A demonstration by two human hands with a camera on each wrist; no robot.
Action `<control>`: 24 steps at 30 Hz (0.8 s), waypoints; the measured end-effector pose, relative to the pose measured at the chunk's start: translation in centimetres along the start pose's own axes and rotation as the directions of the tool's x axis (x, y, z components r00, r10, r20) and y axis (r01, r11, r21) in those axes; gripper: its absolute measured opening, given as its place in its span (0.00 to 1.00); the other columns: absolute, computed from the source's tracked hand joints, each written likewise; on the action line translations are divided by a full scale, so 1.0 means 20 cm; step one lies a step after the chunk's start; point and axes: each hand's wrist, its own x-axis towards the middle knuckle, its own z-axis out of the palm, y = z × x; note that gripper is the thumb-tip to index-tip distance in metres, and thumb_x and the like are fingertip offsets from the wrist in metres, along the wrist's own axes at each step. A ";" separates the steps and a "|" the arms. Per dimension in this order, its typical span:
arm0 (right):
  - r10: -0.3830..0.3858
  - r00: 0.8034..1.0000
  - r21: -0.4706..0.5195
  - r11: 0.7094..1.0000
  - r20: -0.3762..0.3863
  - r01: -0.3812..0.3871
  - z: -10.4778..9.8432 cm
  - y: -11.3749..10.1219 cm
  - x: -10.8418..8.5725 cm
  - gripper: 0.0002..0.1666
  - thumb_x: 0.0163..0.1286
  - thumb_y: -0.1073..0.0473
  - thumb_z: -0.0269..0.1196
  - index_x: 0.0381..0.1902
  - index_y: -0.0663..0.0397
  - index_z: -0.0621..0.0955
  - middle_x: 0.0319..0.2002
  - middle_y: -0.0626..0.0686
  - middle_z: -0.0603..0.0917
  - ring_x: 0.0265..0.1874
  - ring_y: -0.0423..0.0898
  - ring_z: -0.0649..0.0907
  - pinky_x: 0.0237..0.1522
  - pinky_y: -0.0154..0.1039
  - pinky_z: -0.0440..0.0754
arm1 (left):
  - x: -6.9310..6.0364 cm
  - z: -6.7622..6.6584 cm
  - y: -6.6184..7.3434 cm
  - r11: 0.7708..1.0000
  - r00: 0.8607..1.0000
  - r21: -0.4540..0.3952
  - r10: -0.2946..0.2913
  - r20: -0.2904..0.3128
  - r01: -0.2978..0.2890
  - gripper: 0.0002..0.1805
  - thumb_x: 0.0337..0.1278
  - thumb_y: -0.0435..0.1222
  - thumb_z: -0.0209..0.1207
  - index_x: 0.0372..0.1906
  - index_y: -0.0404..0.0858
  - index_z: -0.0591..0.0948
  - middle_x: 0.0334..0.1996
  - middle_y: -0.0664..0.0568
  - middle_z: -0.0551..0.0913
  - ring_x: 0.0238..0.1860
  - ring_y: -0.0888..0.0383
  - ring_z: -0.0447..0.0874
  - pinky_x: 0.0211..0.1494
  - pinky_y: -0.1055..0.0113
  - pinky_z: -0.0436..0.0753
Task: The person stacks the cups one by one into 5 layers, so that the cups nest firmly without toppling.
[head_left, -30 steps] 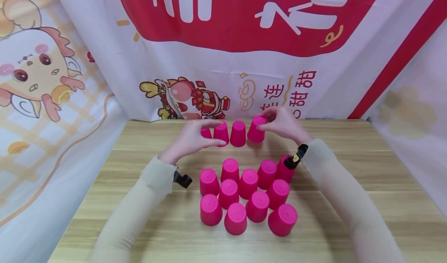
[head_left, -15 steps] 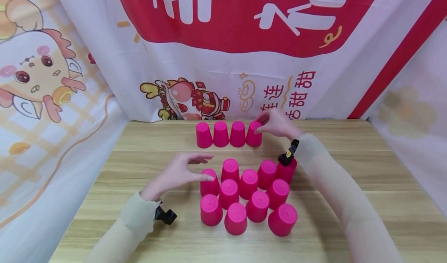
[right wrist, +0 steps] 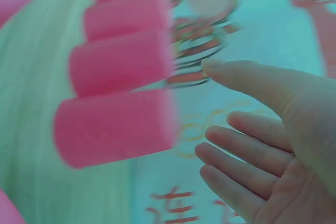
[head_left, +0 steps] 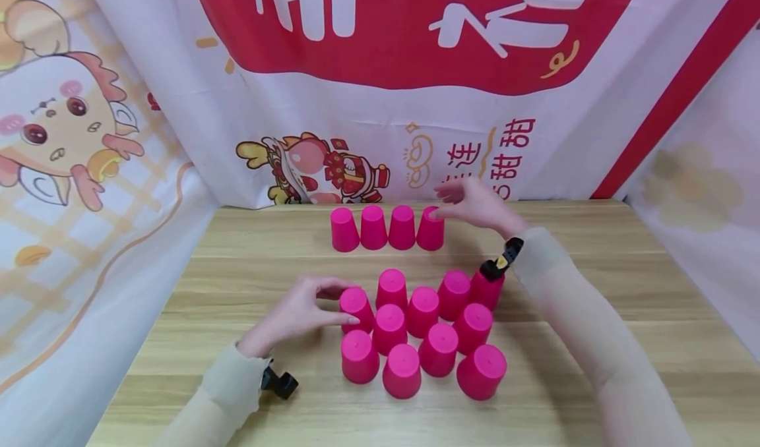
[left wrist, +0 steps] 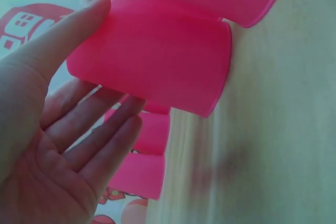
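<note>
Four pink cups stand upside down in a row at the back; the rightmost cup (head_left: 430,231) (right wrist: 115,127) is nearest my right hand (head_left: 475,204) (right wrist: 278,150), whose spread fingers stand off it in the right wrist view. My left hand (head_left: 299,312) (left wrist: 58,114) is around a pink cup (head_left: 355,302) (left wrist: 152,51) at the left edge of the front group, thumb on the near side and fingers on the far side. The thumb tip lies at its side in the left wrist view; whether it presses on the cup, I cannot tell.
Several more inverted pink cups, among them a front right cup (head_left: 482,372), stand close together right of my left hand. One cup (head_left: 487,289) is partly hidden below the right wrist's camera. A printed cloth (head_left: 368,117) hangs behind the wooden table (head_left: 267,236).
My left hand has come from the back row to the front group's left cup. The right hand set the tilted cup upright at the row's right end, let go and rose off it.
</note>
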 end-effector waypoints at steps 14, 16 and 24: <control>0.051 0.995 0.081 0.996 -0.087 -0.044 -0.15 0.01 -0.49 0.38 0.60 0.39 0.75 0.65 0.46 0.81 0.61 0.52 0.81 0.63 0.54 0.77 0.62 0.59 0.75 | -0.02 0.01 -0.02 1.000 1.000 -0.005 -0.018 -0.012 0.018 0.29 0.47 0.55 0.77 0.57 0.56 0.85 0.49 0.66 0.85 0.52 0.61 0.83 0.60 0.50 0.81; 0.061 0.996 0.055 0.997 -0.064 -0.058 -0.13 0.07 -0.54 0.39 0.60 0.39 0.75 0.66 0.46 0.80 0.62 0.53 0.81 0.64 0.56 0.76 0.62 0.60 0.75 | -0.02 0.01 -0.03 1.000 1.000 0.000 -0.018 -0.012 0.018 0.29 0.47 0.56 0.76 0.57 0.56 0.85 0.49 0.66 0.85 0.51 0.62 0.83 0.59 0.51 0.81; 0.079 0.996 0.105 0.991 0.045 -0.083 0.00 0.30 -0.69 0.46 0.56 0.40 0.78 0.69 0.49 0.77 0.63 0.53 0.80 0.61 0.56 0.79 0.60 0.59 0.77 | -0.02 0.00 -0.02 1.000 1.000 0.001 -0.006 -0.008 0.006 0.29 0.47 0.55 0.77 0.57 0.54 0.85 0.48 0.66 0.86 0.51 0.62 0.83 0.58 0.54 0.82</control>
